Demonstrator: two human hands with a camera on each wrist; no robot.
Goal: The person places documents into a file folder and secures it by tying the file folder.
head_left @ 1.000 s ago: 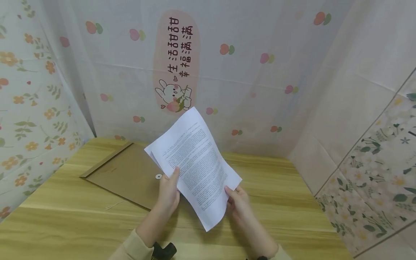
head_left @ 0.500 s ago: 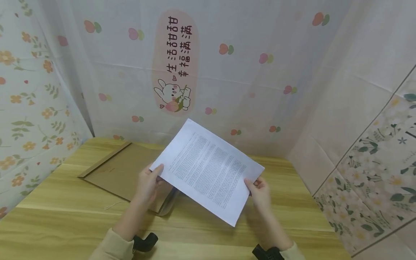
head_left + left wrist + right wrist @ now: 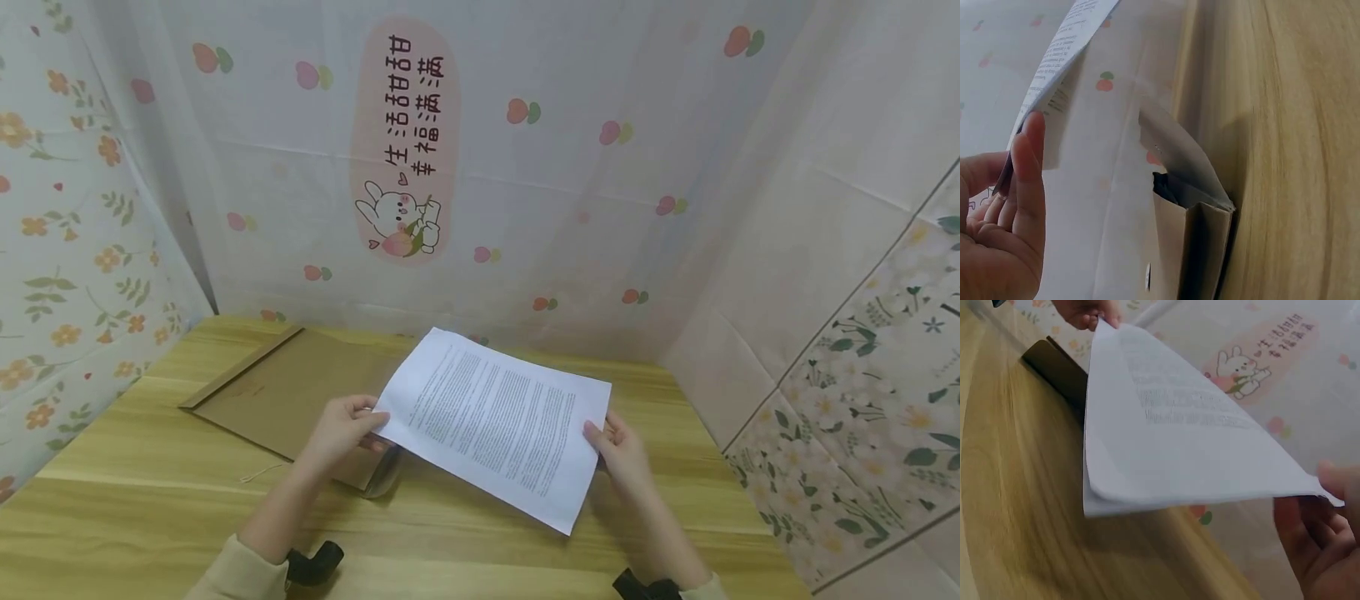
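A few printed sheets of paper (image 3: 495, 425) are held sideways above the table, text side up. At their left edge my left hand (image 3: 345, 433) pinches them between thumb and fingers, and my right hand (image 3: 622, 454) pinches the right edge. The right wrist view shows a lower sheet edge peeking out under the top sheet (image 3: 1166, 450). Behind and below my left hand lies a brown kraft document envelope (image 3: 277, 392). In the left wrist view the envelope's flap (image 3: 1179, 150) stands raised and its mouth gapes, with something dark inside.
The wood-grain table (image 3: 187, 517) carries the envelope on its left side. A thin white string (image 3: 262, 473) trails from the envelope. Patterned cloth hangs at the back (image 3: 570, 167), with more floral sheeting at the left (image 3: 82, 250) and right (image 3: 862, 400).
The sheets have turned from a steep tilt to lying sideways and have come lower. My hands have moved apart to opposite edges, both keeping their pinch. The envelope has stayed put.
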